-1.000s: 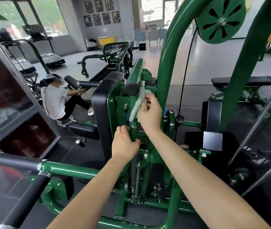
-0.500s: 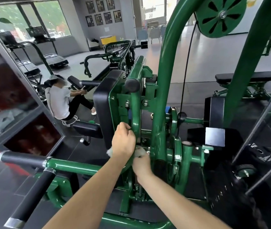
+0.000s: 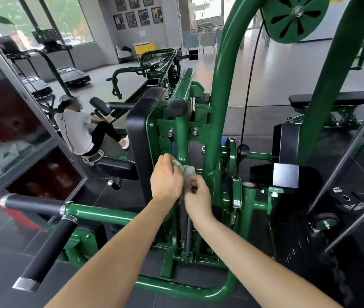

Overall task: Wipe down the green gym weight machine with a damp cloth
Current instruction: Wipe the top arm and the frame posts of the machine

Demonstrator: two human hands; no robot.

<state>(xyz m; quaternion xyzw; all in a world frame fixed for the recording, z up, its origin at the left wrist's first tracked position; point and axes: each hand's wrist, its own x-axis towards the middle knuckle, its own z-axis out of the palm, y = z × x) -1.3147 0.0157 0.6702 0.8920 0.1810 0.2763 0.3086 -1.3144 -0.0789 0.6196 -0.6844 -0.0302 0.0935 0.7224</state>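
The green weight machine point(image 3: 217, 121) fills the middle of the view, with a curved tall post, a black back pad point(image 3: 137, 130) and a pulley wheel at the top right. A pale green cloth point(image 3: 187, 170) is bunched between my two hands in front of the machine's narrow upright bar point(image 3: 182, 138). My left hand point(image 3: 165, 180) grips the cloth's upper left part with curled fingers. My right hand point(image 3: 197, 195) pinches the cloth from below and looks slightly blurred. Both hands are close together, just left of the tall post.
Black-gripped handles point(image 3: 43, 247) on a green arm jut out at the lower left. A person point(image 3: 76, 130) in a white shirt sits at another machine to the left. A black weight stack point(image 3: 286, 152) and steel rods stand at the right. Treadmills line the far windows.
My right hand came down from the top of the upright bar with the cloth to meet my left hand. Both hands now hold the cloth, slightly higher than half a second ago.
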